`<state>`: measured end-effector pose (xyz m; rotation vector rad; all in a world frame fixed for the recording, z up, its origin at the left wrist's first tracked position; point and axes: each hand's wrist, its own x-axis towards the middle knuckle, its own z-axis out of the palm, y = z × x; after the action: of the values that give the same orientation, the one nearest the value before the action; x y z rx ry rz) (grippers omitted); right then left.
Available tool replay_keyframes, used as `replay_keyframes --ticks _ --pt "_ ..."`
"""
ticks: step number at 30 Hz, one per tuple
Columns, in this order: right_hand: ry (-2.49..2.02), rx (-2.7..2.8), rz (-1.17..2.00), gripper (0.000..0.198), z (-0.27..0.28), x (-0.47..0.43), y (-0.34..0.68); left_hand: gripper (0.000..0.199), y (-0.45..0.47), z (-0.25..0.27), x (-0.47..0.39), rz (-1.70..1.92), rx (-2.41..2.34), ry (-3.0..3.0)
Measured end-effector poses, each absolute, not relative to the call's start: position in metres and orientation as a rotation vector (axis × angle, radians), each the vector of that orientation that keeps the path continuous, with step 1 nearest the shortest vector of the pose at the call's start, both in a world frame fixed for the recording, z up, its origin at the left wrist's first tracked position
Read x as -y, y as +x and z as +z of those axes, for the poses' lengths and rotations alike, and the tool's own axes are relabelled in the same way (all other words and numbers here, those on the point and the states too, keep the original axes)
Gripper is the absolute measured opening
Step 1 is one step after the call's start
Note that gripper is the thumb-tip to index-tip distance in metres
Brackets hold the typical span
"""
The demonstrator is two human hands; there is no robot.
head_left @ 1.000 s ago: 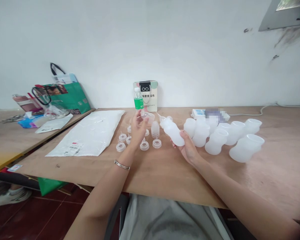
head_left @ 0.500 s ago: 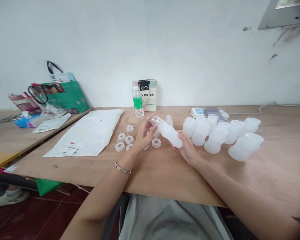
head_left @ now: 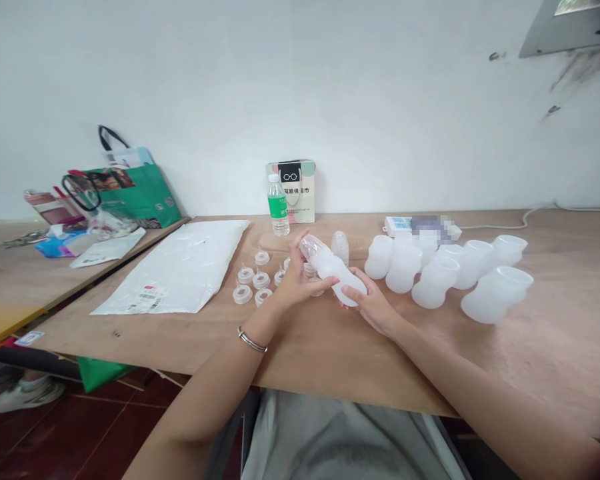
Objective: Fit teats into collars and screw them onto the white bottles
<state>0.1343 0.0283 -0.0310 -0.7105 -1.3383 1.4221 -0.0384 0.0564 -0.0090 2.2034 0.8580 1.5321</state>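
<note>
A frosted white baby bottle (head_left: 351, 291) with a clear domed cap (head_left: 314, 249) on its upper end is held tilted, cap up and to the left. My left hand (head_left: 295, 283) is closed round the cap end, its thumb reaching along the bottle's body. The lower part sits in the grip of my right hand (head_left: 375, 305), thumb on top. Behind the bottle stands another clear domed piece (head_left: 339, 244). Several clear nipple rings (head_left: 242, 293) lie left of my hands, some partly hidden behind the left one. Several frosted bottles without tops (head_left: 435, 283) stand to the right.
On the left lies a white mailing bag (head_left: 180, 260). A water bottle (head_left: 279, 212) and a paper bag (head_left: 303, 190) stand by the wall. A power strip (head_left: 397, 225) lies at the back right. Green shopping bags (head_left: 145, 193) sit on the adjoining left table.
My left thumb has moved right and down onto the bottle's body. The bottle has shifted slightly down, and more of the domed piece behind it shows.
</note>
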Motion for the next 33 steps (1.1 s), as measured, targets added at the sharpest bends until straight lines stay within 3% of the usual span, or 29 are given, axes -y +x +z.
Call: replay_keyframes --ticks 15,19,26,33 --pt "-0.766 1.397 1.302 0.028 -0.034 -0.031 0.137 0.090 -0.031 -0.018 -0.054 1.461 -0.904 2.077" --pt "-0.817 1.494 1.120 0.024 -0.037 -0.037 0.140 0.092 -0.032 -0.014 -0.052 1.423 -0.911 2.121" --pt "-0.887 1.716 0.957 0.039 -0.049 -0.047 0.137 0.092 -0.032 -0.004 -0.044 1.020 -0.956 2.466" --pt "-0.878 1.786 0.802 0.035 -0.046 -0.046 0.135 0.078 -0.023 -0.010 -0.047 0.970 -1.065 2.585"
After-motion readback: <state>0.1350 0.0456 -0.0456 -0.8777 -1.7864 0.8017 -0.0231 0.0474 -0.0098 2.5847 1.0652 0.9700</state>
